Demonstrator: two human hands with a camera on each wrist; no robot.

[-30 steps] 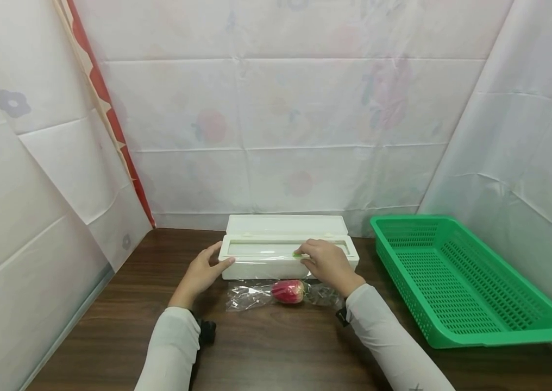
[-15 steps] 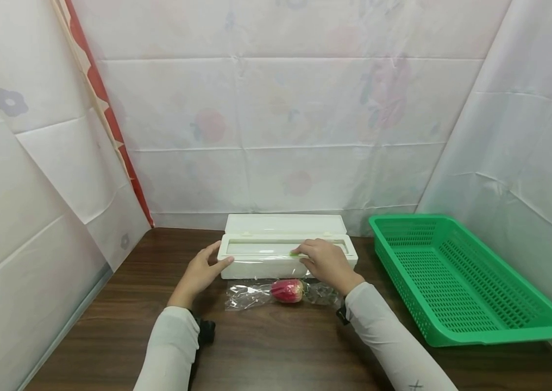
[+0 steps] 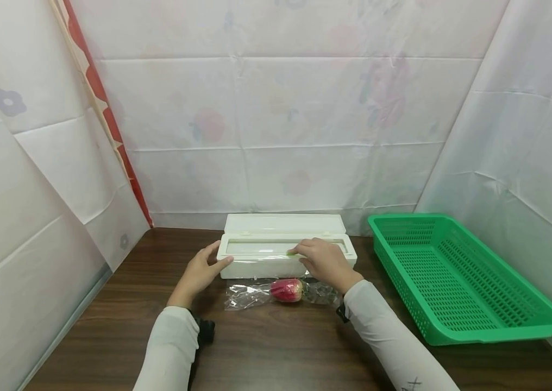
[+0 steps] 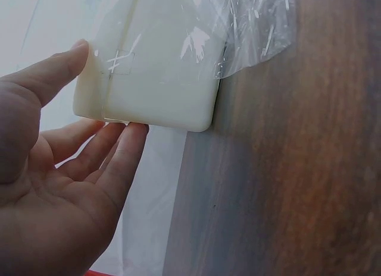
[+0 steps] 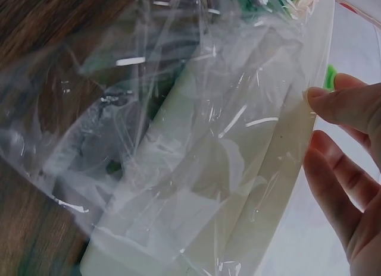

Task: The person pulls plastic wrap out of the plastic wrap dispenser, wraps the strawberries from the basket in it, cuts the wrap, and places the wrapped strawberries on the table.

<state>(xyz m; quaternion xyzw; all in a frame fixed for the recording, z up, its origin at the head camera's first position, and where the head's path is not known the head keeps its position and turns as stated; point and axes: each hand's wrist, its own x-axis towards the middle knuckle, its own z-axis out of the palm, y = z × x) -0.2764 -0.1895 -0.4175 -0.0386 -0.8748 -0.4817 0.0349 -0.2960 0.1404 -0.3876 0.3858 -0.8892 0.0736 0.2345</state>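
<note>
A white cling film dispenser (image 3: 261,267) stands near the back wall with its lid (image 3: 286,223) tipped back. My left hand (image 3: 201,274) holds its left end, thumb at the front edge and fingertips against the end face. Between thumb and index finger my right hand (image 3: 326,263) pinches a small green slide cutter (image 5: 331,77) on the dispenser's front top edge; the hand covers most of it. Clear cling film (image 5: 232,133) hangs down the dispenser's front onto the table. Just in front lies a red and pale-yellow, fruit-like object (image 3: 286,290) in crinkled clear film.
On the right stands a large green plastic basket (image 3: 506,339) with slotted walls. The dark wooden table (image 3: 276,353) is enclosed by pale printed sheets (image 3: 266,108) at the back and sides.
My right hand has slid a little to the left along the dispenser's edge with the green slide cutter. The left hand stays at the dispenser's left end.
</note>
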